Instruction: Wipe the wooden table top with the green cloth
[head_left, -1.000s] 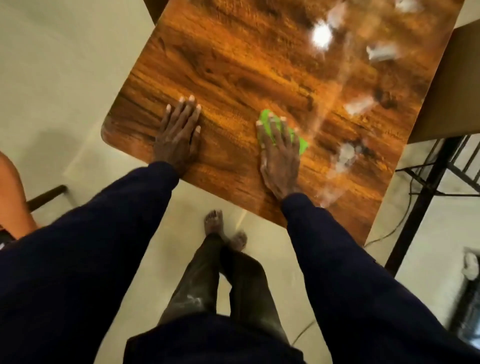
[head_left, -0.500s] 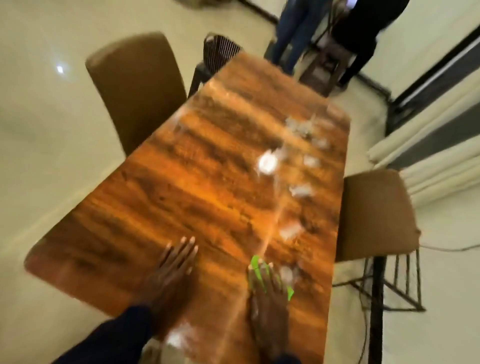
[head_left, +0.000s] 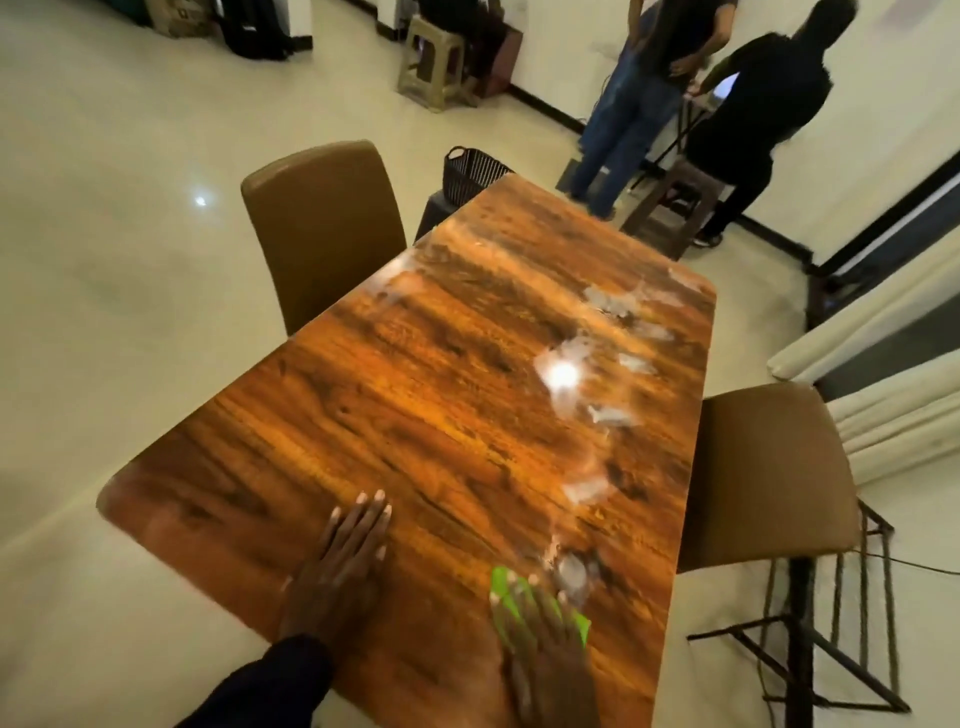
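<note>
The wooden table top (head_left: 441, 415) stretches away from me, glossy with dark grain and pale smears along its right side. My left hand (head_left: 340, 566) lies flat on the near end, fingers straight and together. My right hand (head_left: 545, 639) presses flat on the green cloth (head_left: 506, 595) near the table's front right part; only the cloth's edges show around my fingers. A whitish smear sits just beyond my right fingertips.
A brown chair (head_left: 324, 228) stands at the table's left side and another brown chair (head_left: 769, 467) at its right. A dark basket (head_left: 472, 174) sits past the far end. Two people (head_left: 701, 78) stand at the back right beside stools.
My view has tilted up from the near edge to the whole table and room. Both hands stay flat on the wood, the right still on the cloth, near the front edge.
</note>
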